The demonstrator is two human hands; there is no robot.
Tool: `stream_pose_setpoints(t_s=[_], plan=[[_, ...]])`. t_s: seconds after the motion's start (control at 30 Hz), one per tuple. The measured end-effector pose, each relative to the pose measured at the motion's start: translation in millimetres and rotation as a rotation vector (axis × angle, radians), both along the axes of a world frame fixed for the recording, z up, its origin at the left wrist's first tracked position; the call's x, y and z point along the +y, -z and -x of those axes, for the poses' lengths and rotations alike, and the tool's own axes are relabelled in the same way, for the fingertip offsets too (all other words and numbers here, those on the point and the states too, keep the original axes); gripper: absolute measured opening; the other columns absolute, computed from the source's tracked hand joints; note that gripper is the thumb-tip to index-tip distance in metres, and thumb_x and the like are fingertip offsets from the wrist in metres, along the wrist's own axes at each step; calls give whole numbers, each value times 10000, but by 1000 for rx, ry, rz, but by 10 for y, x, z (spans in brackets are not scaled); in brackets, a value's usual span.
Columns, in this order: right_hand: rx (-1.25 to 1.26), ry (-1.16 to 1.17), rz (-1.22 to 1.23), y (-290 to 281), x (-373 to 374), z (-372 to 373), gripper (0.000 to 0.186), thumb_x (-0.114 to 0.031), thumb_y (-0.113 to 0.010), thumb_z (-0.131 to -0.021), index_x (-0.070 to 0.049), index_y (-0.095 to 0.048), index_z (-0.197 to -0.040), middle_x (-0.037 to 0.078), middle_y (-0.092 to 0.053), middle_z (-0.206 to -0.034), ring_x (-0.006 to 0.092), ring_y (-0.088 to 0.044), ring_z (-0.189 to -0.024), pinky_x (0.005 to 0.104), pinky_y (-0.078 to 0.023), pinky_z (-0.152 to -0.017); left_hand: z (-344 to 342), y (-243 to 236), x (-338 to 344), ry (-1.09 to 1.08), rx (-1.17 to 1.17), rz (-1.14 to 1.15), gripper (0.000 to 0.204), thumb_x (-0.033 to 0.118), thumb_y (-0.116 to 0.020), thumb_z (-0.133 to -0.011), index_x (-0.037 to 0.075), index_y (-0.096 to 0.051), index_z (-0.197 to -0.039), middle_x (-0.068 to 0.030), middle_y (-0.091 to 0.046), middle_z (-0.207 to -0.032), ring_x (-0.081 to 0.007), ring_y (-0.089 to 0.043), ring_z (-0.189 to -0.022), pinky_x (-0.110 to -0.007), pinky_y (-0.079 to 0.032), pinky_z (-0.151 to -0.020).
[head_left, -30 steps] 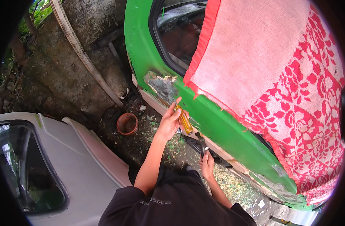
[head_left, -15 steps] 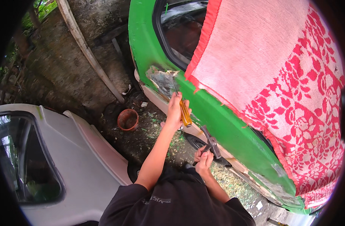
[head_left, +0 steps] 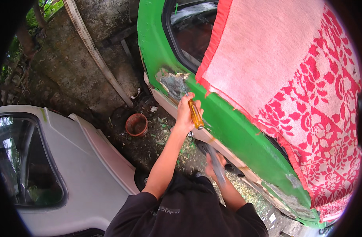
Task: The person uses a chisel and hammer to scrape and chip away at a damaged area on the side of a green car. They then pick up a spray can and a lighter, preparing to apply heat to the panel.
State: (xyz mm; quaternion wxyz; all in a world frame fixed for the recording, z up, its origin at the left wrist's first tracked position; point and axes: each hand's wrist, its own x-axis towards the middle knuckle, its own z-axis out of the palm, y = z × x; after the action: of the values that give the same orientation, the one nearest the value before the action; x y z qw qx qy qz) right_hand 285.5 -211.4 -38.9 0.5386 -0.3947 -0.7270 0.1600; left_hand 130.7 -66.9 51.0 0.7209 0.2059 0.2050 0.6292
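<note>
The fingers of my left hand (head_left: pixel 183 116) are closed round a screwdriver (head_left: pixel 196 117) with a see-through amber handle. Its butt end faces back toward me, and its blade points at a bare, scraped patch (head_left: pixel 174 85) on the green car body (head_left: pixel 240 128). Whether the tip touches the metal cannot be made out. Lower and to the right, my right hand (head_left: pixel 210 169) is closed on a hammer (head_left: pixel 215 164), which is smeared by motion. The hammer head is apart from the screwdriver's butt.
A red-and-pink floral cloth (head_left: pixel 264 63) covers much of the green car. Close on the left stands a grey car (head_left: pixel 90 170). A reddish-brown pot (head_left: pixel 138 135) sits on the ground among paint chips (head_left: pixel 244 187). A long wooden plank (head_left: pixel 95 55) leans against the wall (head_left: pixel 62 75).
The hammer has swung and now blurs, its head away from where it showed sharply beside the car's lower edge. My left hand and the screwdriver stay at the patch; the view has shifted slightly.
</note>
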Motion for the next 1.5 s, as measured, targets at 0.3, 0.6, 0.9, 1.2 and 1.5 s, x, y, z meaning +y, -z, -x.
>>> stream_pose_setpoints(t_s=[0.3, 0.6, 0.9, 1.2, 1.5], plan=[[626, -258, 1, -161, -99, 14, 416, -370, -632, -848, -47, -481, -634, 36, -448, -474, 174, -462, -385, 295, -346, -393, -21, -20, 28, -65, 50, 38, 141, 286, -361, -954, 157, -402, -912, -20, -354, -500, -152, -346, -367, -272, -319, -373], [214, 45, 287, 308, 123, 0, 196, -174, -542, -842, 16, -580, -811, 75, -520, -579, 198, -489, -446, 301, -370, -431, 174, 115, 220, -128, -16, 289, 169, 335, -383, -938, 182, -444, -906, -6, -391, -551, -143, -371, -410, -284, -288, -371], [762, -230, 207, -283, 16, 238, 623, -623, -496, -867, -20, -377, -759, -8, -314, -610, 79, -264, -479, 243, -219, -424, -30, 78, -84, 1, 57, 50, 160, 311, -370, -948, 157, -404, -917, -23, -358, -511, -159, -378, -395, -285, -344, -388], [427, -176, 214, 40, 48, 141, 594, -583, -475, -903, -19, -409, -730, 5, -359, -608, 89, -337, -491, 253, -242, -444, 56, 102, 18, 27, 13, -41, 155, 285, -349, -955, 155, -402, -890, -29, -363, -487, -160, -337, -348, -285, -318, -353], [76, -257, -209, -15, 194, -49, 172, -79, -529, -830, -23, -508, -668, 110, -472, -513, 285, -457, -387, 340, -368, -391, 33, 14, 1, 28, -7, 12, 170, 299, -337, -956, 154, -396, -888, -39, -372, -476, -165, -339, -339, -282, -313, -337]])
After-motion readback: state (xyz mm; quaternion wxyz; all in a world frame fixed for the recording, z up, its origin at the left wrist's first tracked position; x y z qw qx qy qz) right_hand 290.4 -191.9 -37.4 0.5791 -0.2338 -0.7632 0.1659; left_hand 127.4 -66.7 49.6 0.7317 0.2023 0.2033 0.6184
